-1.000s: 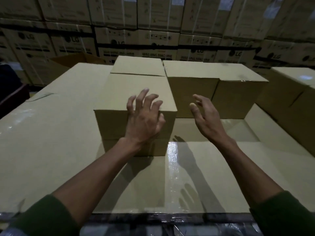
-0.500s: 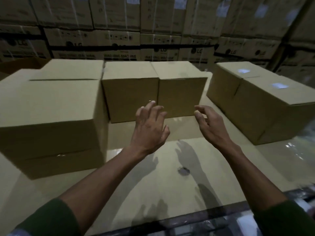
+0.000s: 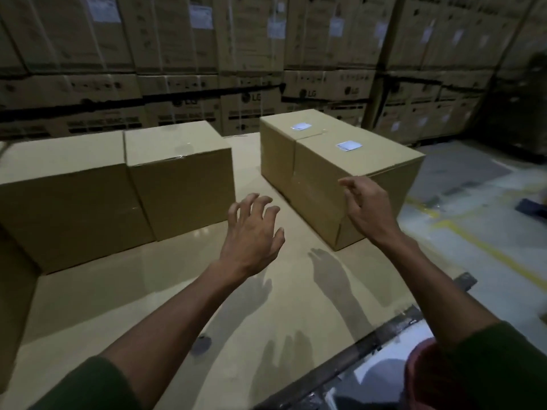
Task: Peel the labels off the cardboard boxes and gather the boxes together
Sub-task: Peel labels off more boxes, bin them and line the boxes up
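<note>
Both hands empty, reaching toward the labelled pair of boxes. Left hand (image 3: 251,232): fingers (image 3: 254,202) spread wide, over bare surface (image 3: 148,291), near box (image 3: 355,184) off to their right, not touching. Right hand (image 3: 370,208): fingers loosely curled, holding nothing, level with that box's front top edge; contact with the cardboard cannot be told, view dim.

Near label (image 3: 349,145) lies on the box top beyond the right fingertips; far label (image 3: 299,126) on the far box (image 3: 278,143) behind, further out. Two bare boxes (image 3: 118,190) sit well left of the left fingers.

Risks, as judged:
- Label tears or leaves residue if pulled fast from one corner; the low light makes the edge hard to find.
- Near box stands close to the surface's right edge; a push from the left fingers could slide it over onto the floor (image 3: 473,202).
- Box unbraced while peeling: it may shift or lift with the label.
</note>
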